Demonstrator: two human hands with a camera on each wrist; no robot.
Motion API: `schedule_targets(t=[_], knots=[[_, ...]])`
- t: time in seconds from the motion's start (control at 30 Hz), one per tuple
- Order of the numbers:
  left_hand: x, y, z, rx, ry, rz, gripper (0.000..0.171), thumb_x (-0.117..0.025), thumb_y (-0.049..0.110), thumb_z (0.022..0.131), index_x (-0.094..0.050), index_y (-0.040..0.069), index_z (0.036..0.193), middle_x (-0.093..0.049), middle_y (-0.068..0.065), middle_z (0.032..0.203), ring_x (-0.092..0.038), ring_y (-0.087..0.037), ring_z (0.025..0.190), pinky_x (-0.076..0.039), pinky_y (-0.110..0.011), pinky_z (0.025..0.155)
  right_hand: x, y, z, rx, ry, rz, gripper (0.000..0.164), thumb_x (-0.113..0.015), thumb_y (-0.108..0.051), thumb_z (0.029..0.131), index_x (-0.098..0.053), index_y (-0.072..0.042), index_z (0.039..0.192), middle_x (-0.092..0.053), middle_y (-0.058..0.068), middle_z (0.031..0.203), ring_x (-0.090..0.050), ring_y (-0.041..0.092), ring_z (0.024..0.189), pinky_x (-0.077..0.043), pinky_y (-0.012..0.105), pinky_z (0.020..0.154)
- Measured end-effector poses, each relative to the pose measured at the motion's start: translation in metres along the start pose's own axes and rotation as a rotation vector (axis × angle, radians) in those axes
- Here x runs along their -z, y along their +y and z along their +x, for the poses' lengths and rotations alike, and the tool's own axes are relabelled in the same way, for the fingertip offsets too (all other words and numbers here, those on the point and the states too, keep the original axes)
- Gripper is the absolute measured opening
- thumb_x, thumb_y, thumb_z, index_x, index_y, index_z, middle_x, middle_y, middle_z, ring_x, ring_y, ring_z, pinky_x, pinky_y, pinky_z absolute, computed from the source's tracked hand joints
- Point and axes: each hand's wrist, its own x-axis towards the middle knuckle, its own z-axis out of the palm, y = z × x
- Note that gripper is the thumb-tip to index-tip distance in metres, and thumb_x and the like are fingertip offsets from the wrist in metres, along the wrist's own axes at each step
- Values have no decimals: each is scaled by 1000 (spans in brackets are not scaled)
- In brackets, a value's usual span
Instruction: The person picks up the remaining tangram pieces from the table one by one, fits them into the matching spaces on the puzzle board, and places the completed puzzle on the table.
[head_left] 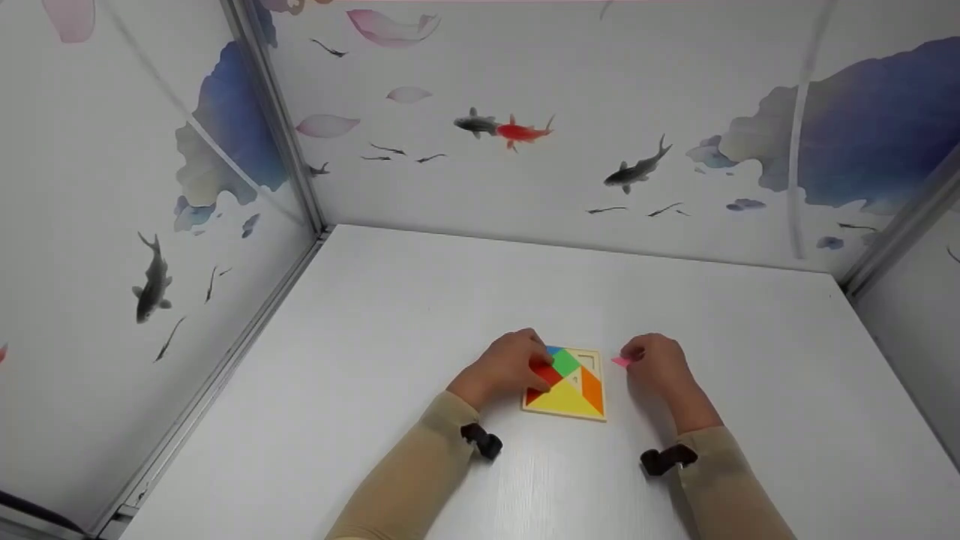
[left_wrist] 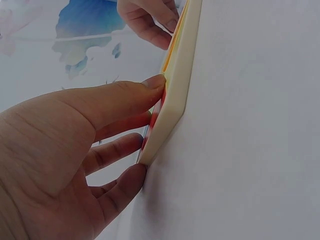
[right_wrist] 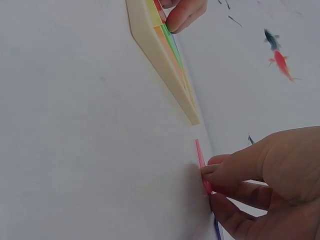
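Observation:
A square tangram board (head_left: 565,415) with a pale wooden rim lies on the white table. Yellow, orange, green, blue and red pieces fill much of it, and bare wood shows at the upper right and near the middle. My left hand (head_left: 506,365) rests over the board's left side, its thumb and fingers spread across the red pieces (head_left: 550,374). In the left wrist view the little finger touches the board's corner. To the right of the board, my right hand (head_left: 660,365) pinches a thin pink tangram piece (right_wrist: 199,152) between thumb and fingers, close over the table.
Beneath the right hand's fingers, a thin purple-blue piece (right_wrist: 217,229) shows in the right wrist view. White panels printed with fish (head_left: 634,172) and petals stand along the table's back and sides. A black wrist camera (head_left: 481,441) sits on the left sleeve, another (head_left: 667,459) on the right.

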Motion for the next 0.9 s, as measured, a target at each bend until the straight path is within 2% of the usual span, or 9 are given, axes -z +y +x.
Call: schedule_targets(t=[0.2, 0.7, 0.8, 0.9], knots=[[-1, 0, 1, 20, -15, 9, 37, -87, 36, 88, -82, 24, 123, -62, 6, 122, -57, -15, 112, -50, -30, 106, 1, -3, -1, -35, -42, 5, 30, -65, 5, 96, -72, 2, 125, -69, 23, 123, -60, 38, 109, -56, 53, 105], [-2, -1, 1, 17, -4, -6, 38, -87, 36, 87, -82, 25, 122, -63, 6, 122, -57, -14, 110, -50, -30, 105, -2, -4, -1, -55, -25, -22, 23, -71, -3, 97, -72, 1, 120, -69, 21, 112, -61, 34, 100, -58, 49, 98], [-2, -1, 2, 23, -4, -8, 38, -87, 36, 87, -81, 25, 123, -63, 7, 122, -57, -15, 111, -50, -30, 105, -1, -4, -1, -63, -29, -25, 23, -71, -4, 97, -71, 1, 120, -69, 22, 115, -61, 35, 101, -56, 53, 101], [-2, 0, 2, 24, -3, -5, 37, -87, 37, 87, -81, 25, 123, -63, 7, 122, -57, -14, 111, -50, -30, 105, 0, -4, -1, -63, -33, -33, 22, -70, -6, 97, -70, 2, 118, -69, 24, 117, -62, 37, 103, -49, 64, 107]])
